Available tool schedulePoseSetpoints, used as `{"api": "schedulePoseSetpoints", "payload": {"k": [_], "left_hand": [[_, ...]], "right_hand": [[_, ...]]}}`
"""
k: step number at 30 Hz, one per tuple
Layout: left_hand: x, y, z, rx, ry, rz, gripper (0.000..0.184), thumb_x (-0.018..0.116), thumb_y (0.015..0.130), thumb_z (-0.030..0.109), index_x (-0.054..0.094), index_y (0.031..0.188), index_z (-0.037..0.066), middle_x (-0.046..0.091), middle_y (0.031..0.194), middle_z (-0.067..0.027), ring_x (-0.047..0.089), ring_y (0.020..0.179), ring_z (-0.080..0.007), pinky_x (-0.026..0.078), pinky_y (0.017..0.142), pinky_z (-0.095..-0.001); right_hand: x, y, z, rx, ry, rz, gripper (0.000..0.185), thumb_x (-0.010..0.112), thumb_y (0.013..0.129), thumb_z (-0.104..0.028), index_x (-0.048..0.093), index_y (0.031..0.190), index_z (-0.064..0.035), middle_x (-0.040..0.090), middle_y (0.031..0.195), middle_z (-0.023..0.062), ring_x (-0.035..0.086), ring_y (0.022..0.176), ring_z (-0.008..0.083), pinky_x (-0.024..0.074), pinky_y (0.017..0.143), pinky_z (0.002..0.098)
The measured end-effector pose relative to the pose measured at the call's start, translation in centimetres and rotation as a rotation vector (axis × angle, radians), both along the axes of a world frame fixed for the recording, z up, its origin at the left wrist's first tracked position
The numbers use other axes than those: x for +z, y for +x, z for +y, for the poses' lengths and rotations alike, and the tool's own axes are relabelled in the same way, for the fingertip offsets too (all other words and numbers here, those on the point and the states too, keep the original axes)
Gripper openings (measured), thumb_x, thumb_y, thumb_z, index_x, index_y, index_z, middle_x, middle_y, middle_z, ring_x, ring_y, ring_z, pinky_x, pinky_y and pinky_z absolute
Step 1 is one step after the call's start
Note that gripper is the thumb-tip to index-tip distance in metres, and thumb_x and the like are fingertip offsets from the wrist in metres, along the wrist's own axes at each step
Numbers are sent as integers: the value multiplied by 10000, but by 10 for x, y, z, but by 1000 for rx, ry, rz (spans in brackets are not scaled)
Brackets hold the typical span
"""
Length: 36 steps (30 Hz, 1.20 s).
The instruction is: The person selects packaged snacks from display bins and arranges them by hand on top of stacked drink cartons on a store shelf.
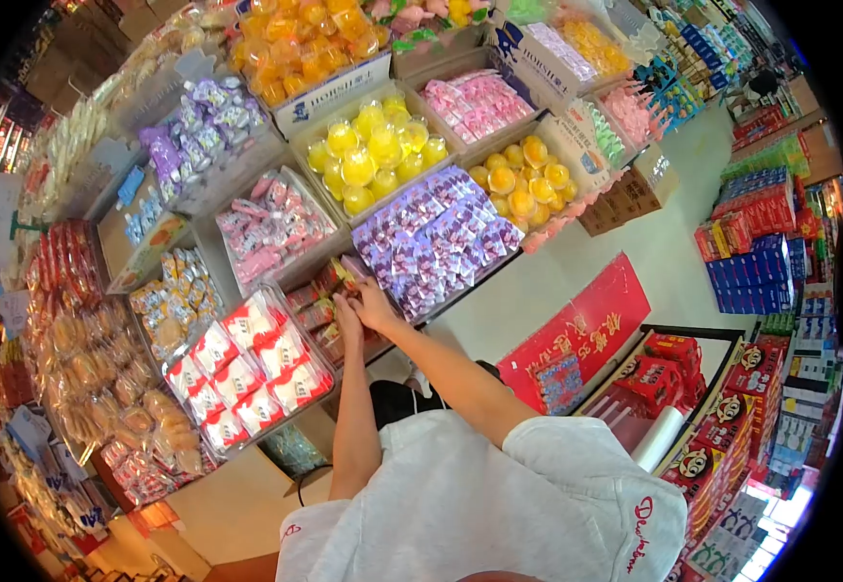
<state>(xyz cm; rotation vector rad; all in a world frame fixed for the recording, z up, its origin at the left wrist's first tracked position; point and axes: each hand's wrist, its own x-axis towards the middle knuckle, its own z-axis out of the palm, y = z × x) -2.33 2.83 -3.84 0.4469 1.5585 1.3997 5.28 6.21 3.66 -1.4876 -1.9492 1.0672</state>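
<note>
My left hand [348,316] and my right hand [374,305] are close together over a narrow bin of small snack packets [317,312] in red, green and gold wrappers. The fingers of both hands are bent inward at the packets. What lies between the fingertips is too small to make out. Right of my hands, purple printed sachets [436,238] lie in overlapping rows. Lower left, a clear tray holds red-and-white packs [242,373]. Behind the narrow bin is a box of pink wrapped sweets [276,228].
Further bins hold yellow jelly cups [378,150], orange cups [528,179] and purple packets [203,131]. Brown wrapped snacks [116,378] are piled at left. To the right stand a red sign board [586,335], a case with red packs [664,378] and stacked boxes [746,276].
</note>
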Motion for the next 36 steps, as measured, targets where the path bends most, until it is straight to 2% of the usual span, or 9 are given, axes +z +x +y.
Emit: {"api": "schedulePoseSetpoints", "payload": {"k": [8, 13, 14, 15, 20, 22, 24, 30, 36], "left_hand": [[20, -4, -2, 13, -54, -102, 650, 241, 982, 532, 572, 1150, -1, 615, 1021, -79, 572, 940, -191, 440, 855, -310], [42, 8, -10, 36, 22, 6, 641, 270, 981, 520, 534, 1180, -29, 597, 1091, -129, 565, 988, -235, 433, 876, -346], [39, 5, -17, 34, 42, 187, 614, 287, 984, 497, 535, 1157, -37, 592, 1098, -142, 563, 993, -248, 436, 870, -355], [35, 3, -20, 34, 61, 368, 588, 305, 987, 475, 536, 1135, -45, 587, 1105, -155, 562, 998, -260, 439, 863, -363], [110, 35, -23, 66, 35, 266, 477, 349, 992, 400, 555, 987, -30, 602, 944, -134, 569, 868, -199, 436, 765, -327], [127, 48, -18, -209, 226, 283, 437, 354, 1004, 361, 559, 936, -19, 596, 857, -74, 547, 789, -155, 433, 693, -302], [135, 74, -11, -208, 320, 141, 324, 407, 1002, 274, 546, 865, 15, 491, 732, 19, 429, 676, -66, 365, 592, -235], [163, 140, -19, -585, 389, 73, 268, 455, 982, 245, 544, 857, 25, 454, 699, 34, 405, 655, -56, 349, 573, -235], [192, 215, -29, -996, 401, 64, 287, 483, 970, 271, 570, 916, 3, 554, 769, 8, 474, 694, -53, 408, 610, -226]], "right_hand": [[13, -7, 1, -31, -215, 51, 241, 631, 793, -173, 660, 976, -19, 519, 1179, 241, 489, 1124, 357, 386, 974, 414], [26, 5, -11, 1, 22, 128, 244, 596, 788, -111, 629, 996, 13, 510, 1167, 227, 494, 1081, 375, 398, 939, 425], [36, 7, -16, -2, 80, 218, 254, 588, 787, -97, 618, 1010, 21, 510, 1160, 218, 496, 1073, 374, 405, 928, 420], [46, 13, -19, 51, 106, 238, 294, 585, 835, -96, 594, 1112, 3, 492, 1168, 165, 476, 1115, 334, 389, 951, 377], [118, 67, -49, -41, 130, 381, 249, 595, 854, -75, 608, 1090, 3, 497, 1152, 121, 560, 935, 208, 464, 802, 285], [119, 95, -63, -214, -37, 608, 203, 569, 883, -31, 619, 1077, 6, 500, 1129, 73, 545, 914, 131, 452, 776, 230], [123, 124, -74, -301, -34, 685, 189, 567, 890, -21, 623, 1068, 7, 499, 1124, 61, 540, 933, 123, 447, 786, 225], [129, 206, -110, -615, 7, 879, 121, 599, 890, -42, 603, 1005, -4, 562, 1019, 59, 554, 927, 108, 489, 777, 245], [131, 270, -156, -890, 16, 961, 98, 618, 879, -48, 542, 938, -32, 595, 906, 36, 570, 806, 96, 495, 725, 248]]}}
